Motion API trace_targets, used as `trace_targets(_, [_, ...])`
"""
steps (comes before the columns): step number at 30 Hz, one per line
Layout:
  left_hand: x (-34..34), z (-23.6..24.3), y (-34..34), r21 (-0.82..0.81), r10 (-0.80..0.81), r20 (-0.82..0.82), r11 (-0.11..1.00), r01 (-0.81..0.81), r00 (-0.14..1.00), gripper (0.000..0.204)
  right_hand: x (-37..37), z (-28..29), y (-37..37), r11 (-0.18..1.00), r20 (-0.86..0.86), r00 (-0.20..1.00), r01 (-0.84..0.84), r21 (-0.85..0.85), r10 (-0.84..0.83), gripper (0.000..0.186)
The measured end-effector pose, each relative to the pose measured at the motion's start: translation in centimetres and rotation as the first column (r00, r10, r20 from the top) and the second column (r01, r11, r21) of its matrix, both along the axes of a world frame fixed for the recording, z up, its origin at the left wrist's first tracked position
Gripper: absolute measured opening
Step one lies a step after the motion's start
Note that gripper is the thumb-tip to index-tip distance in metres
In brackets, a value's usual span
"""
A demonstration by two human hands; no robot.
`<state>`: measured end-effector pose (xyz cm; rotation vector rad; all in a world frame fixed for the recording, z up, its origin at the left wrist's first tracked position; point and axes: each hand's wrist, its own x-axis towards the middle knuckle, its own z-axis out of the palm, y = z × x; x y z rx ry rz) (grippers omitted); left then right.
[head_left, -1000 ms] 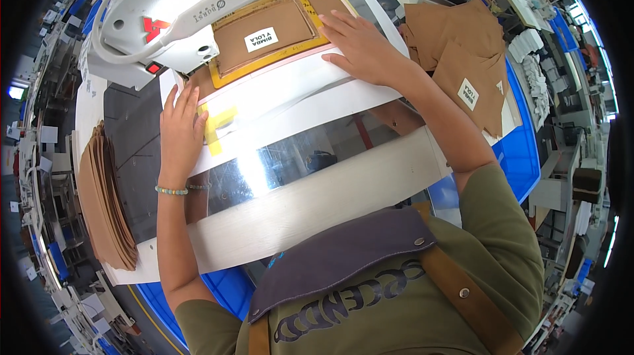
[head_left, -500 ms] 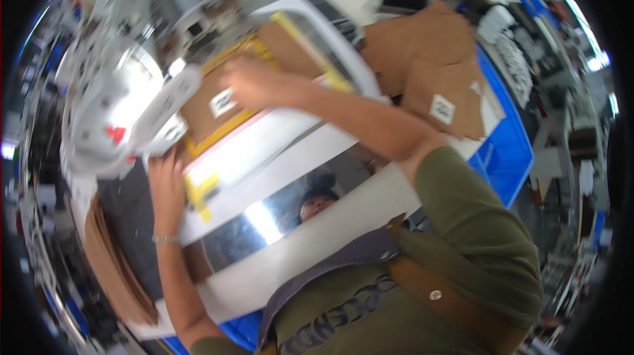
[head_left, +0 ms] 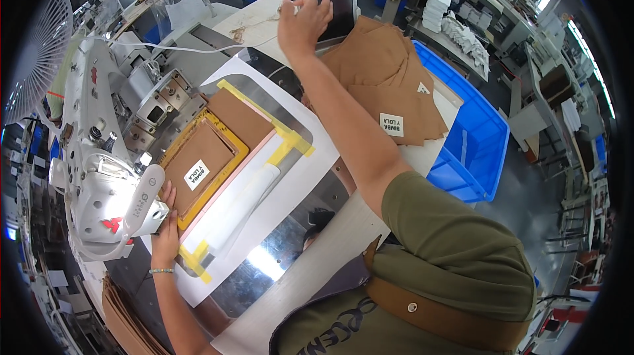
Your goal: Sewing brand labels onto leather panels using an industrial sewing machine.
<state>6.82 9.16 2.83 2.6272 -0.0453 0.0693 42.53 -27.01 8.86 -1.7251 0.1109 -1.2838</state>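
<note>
My left hand (head_left: 166, 226) lies with stretched fingers along the near left edge of a yellow frame (head_left: 238, 151), beside the sewing machine's lit head. Inside that frame lies a flat brown piece (head_left: 214, 147) with a white printed label (head_left: 197, 175). My right hand (head_left: 305, 23) is raised at the far side, fingers apart and holding nothing. It overlaps the left edge of a dark screen (head_left: 337, 1); whether it touches the screen I cannot tell. Under the frame is a white sheet (head_left: 297, 150) with yellow tape strips (head_left: 284, 147).
The white sewing machine (head_left: 99, 110) stands at left, with a fan (head_left: 39, 51) behind it. Labelled brown pieces (head_left: 370, 58) are heaped right of the frame, next to a blue bin (head_left: 472, 170). More brown pieces (head_left: 125, 312) stand at lower left.
My right hand has left the brown piece in the frame and moved up and right to the screen. My left hand stays at the frame's edge. The view has shifted.
</note>
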Motion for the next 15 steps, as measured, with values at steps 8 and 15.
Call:
trace_targets(8, [-1.3,-0.6,0.8,0.066,0.029,-0.016,0.997,-0.028,0.999,0.046,-10.6,-1.8,5.4,0.724,-0.195,0.783,-0.621,-0.302,0.590,0.023])
trace_targets(15, [-0.8,-1.9,1.5,-0.250,0.116,0.054,0.963,-0.099,0.992,0.044,-17.3,-8.5,11.3,0.038,-0.672,0.486,-0.824,-0.565,0.558,0.015])
